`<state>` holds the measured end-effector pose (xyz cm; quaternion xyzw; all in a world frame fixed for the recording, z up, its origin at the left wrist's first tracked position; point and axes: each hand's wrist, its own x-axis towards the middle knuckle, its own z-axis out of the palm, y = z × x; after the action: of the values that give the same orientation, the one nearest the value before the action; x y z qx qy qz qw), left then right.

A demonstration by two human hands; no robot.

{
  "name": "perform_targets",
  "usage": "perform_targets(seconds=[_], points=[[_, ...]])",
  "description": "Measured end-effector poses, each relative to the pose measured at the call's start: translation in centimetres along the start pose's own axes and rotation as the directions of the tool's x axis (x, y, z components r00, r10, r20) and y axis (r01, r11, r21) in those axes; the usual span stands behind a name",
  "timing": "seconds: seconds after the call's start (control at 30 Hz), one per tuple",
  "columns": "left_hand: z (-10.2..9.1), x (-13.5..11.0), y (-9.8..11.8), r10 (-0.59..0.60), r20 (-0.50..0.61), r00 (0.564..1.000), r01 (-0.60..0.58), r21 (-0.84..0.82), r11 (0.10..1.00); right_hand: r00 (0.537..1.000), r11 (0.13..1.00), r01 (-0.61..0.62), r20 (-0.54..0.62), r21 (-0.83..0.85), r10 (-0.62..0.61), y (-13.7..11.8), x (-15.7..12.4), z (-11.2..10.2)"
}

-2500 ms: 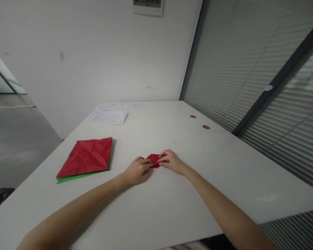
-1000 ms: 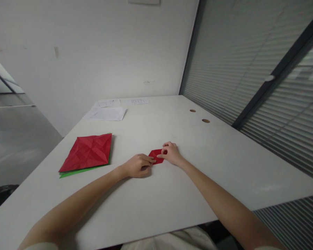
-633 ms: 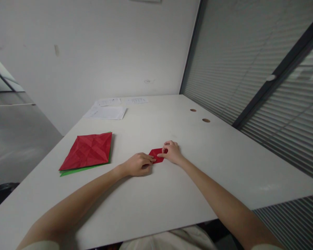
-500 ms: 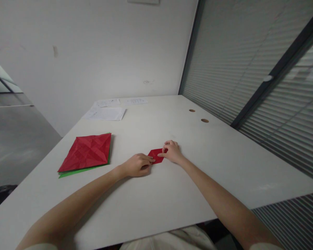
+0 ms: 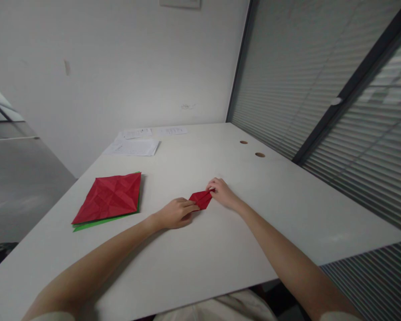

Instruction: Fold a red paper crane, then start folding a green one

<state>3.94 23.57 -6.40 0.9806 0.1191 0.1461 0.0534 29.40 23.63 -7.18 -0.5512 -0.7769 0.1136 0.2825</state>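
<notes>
A small folded piece of red paper [image 5: 202, 199] lies on the white table between my two hands. My left hand [image 5: 177, 212] presses its fingertips on the paper's left end, with its fingers bent and close together. At the upper right corner, my right hand [image 5: 221, 191] pinches the paper's edge between thumb and fingers. Creases run across the red paper, and its right part looks slightly lifted. The left end is partly covered by my left fingers.
Creased red sheets [image 5: 112, 198] lie over green paper [image 5: 102, 222] on the table's left side. Printed white papers [image 5: 133, 147] are at the back left. Two round holes [image 5: 259, 154] are in the tabletop [image 5: 254, 249], near the blinds [image 5: 287, 89] at the right. A wall stands behind.
My right thumb has moved from the middle of the red paper to its upper right corner, now pinching there. The paper's right part has changed shape. My left hand stays nearly in place.
</notes>
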Motion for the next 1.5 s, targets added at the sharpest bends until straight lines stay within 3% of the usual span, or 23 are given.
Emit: perform_targets(seconds=[0.07,0.17,0.27,0.4,0.5,0.6,0.77,0.93,1.1,1.3,1.5], points=[[-0.1,0.2,0.0,0.015,0.025,1.0,-0.016,0.014,1.0,0.984,0.982,0.161,0.056,0.1,-0.168,-0.3,-0.1,0.2],[-0.3,0.5,0.0,0.037,0.029,0.999,-0.038,0.023,0.999,0.948,0.958,0.257,0.158,0.128,-0.275,-1.0,-0.3,0.3],[-0.6,0.5,0.1,0.012,-0.013,1.0,-0.01,0.078,0.997,0.94,0.963,0.262,0.212,0.058,-0.268,-1.9,-0.6,-0.2],[-0.6,0.4,-0.2,-0.103,-0.086,0.991,0.114,0.133,0.984,0.954,0.979,0.196,0.241,-0.051,-0.179,-2.5,-0.6,-1.1],[-0.3,0.2,-0.6,-0.213,-0.142,0.967,0.23,0.115,0.966,0.936,0.982,0.19,0.301,-0.001,-0.181,-2.8,-0.8,-1.1],[0.0,0.2,-0.9,-0.271,-0.135,0.953,0.284,0.089,0.955,0.934,0.972,0.23,0.269,0.048,-0.234,-3.3,-1.0,-0.7],[0.0,0.1,-1.5,-0.251,-0.03,0.967,0.253,0.096,0.963,0.912,0.941,0.323,0.233,0.103,-0.339,-3.4,-0.9,-0.4],[-0.4,0.1,-1.7,-0.178,0.023,0.984,0.178,0.009,0.984,0.928,0.967,0.242,0.271,0.081,-0.255,-3.4,-0.7,-0.4],[-0.8,-0.1,-2.0,-0.074,0.014,0.997,0.074,-0.013,0.997,0.936,0.976,0.204,0.277,0.071,-0.216,-3.3,-0.8,-0.3],[0.1,-0.4,-3.2,-0.059,-0.067,0.996,0.054,-0.079,0.995,0.94,0.975,0.172,0.273,0.139,-0.205,-2.8,-0.9,-0.3],[0.0,-0.6,-2.8,-0.048,-0.08,0.996,0.042,-0.068,0.997,0.945,0.973,0.162,0.26,0.163,-0.2,-2.8,-0.9,-0.1]])
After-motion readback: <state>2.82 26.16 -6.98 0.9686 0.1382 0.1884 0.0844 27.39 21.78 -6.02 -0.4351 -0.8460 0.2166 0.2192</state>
